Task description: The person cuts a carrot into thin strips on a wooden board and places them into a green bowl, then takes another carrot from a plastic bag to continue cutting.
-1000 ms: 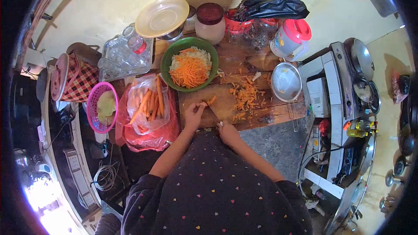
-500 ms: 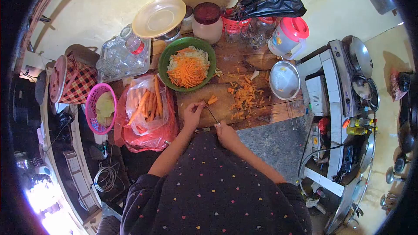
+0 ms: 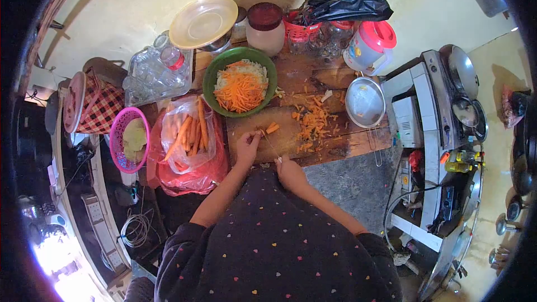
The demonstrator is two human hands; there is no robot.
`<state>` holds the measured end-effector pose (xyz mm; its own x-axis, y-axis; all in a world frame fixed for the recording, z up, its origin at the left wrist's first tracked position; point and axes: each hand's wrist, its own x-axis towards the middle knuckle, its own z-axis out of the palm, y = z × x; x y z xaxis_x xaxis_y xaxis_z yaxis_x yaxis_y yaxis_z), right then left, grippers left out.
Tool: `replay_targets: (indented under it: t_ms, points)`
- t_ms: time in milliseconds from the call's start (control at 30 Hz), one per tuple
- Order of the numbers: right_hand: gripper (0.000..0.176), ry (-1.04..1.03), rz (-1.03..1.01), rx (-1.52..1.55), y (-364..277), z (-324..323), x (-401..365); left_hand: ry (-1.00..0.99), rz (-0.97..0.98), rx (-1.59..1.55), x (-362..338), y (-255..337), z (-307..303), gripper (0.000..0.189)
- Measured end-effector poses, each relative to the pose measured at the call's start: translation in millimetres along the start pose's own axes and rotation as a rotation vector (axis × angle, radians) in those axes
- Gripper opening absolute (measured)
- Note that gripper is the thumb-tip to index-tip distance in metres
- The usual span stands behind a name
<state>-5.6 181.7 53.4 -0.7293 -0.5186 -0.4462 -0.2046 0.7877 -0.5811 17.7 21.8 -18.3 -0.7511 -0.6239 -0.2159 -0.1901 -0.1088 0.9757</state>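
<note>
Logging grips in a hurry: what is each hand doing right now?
Left hand: closed, fingertips pinning the carrot piece.
Right hand: closed on the knife.

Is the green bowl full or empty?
Nearly full. The green bowl holds a heap of orange carrot shreds beside pale shreds, piled close to its rim.
</note>
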Motion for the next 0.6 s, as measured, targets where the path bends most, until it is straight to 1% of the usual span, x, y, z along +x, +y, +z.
replay_targets:
  t_ms: [67,200,300,400,500,600]
  points:
    - [0.033,0.044,-0.043,-0.018,3,4,1,-0.008,0.015,0.023,1,2,0,0.018]
    - [0.034,0.028,-0.024,-0.030,1,1,1,-0.030,-0.018,-0.014,0,5,1,0.017]
    - [0.033,0.010,0.002,-0.012,-1,1,2,-0.016,-0.011,0.046,3,1,-1,0.015]
    - [0.033,0.013,0.010,-0.025,-3,-1,2,-0.022,-0.005,0.013,2,3,0,0.014]
    - [0.033,0.013,-0.001,-0.008,-1,0,3,-0.024,0.018,-0.073,4,-7,-1,0.012]
    - [0.033,0.019,-0.022,-0.015,0,0,2,-0.043,0.059,-0.049,8,-14,-4,0.010]
